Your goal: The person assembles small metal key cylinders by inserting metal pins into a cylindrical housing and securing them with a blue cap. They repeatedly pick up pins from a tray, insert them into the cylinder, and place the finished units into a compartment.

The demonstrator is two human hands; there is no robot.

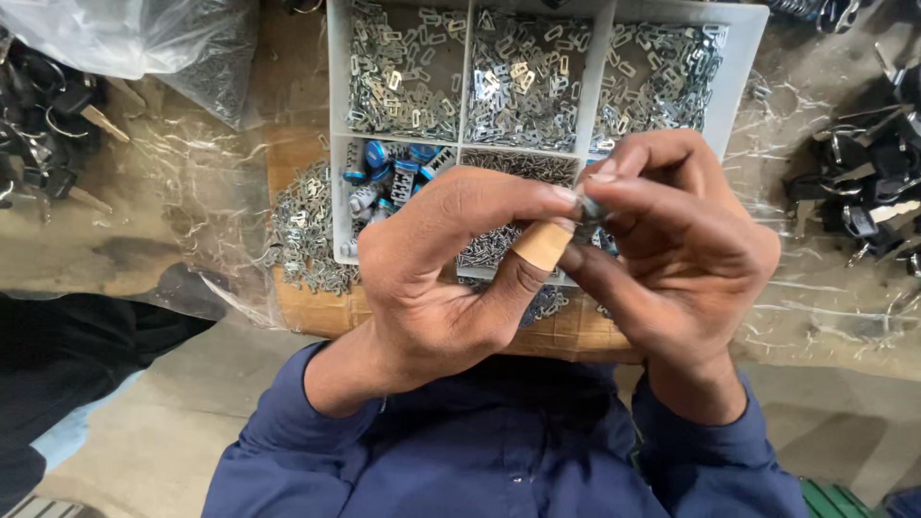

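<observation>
My two hands meet over the near edge of the tray point(338, 144), both raised above the worktop point(844, 307). My left hand point(451, 269) comes in from the lower left, its fingers point(499, 197) curled across to the right, thumb angled up with a tan plaster point(542, 245) round its tip. My right hand point(681, 240) faces it, fingers bent inward. Between the fingertips of both hands sits a small metal part point(587, 206), grey and shiny; both sets of fingers are closed on it, pinching it from either side. Most of it is hidden by my fingertips, so I cannot tell its shape.

The tray is pale grey plastic with dividers. Its three far compartments are heaped with small flat metal clips point(523, 82). The near-left compartment holds blue and silver pieces point(393, 177); the compartment beside it has more silver bits, partly behind my left hand. More clips point(307, 235) lie loose in a pile just left of the tray, on a wooden block point(307, 307) that carries the tray.

Crinkled clear plastic sheet point(192, 173) covers the worktop. A clear bag point(144, 38) sits at the far left corner. Dark keys point(48, 125) lie at the left edge, and more dark keys point(863, 182) at the right. My blue sleeves point(288, 432) fill the bottom of the view.
</observation>
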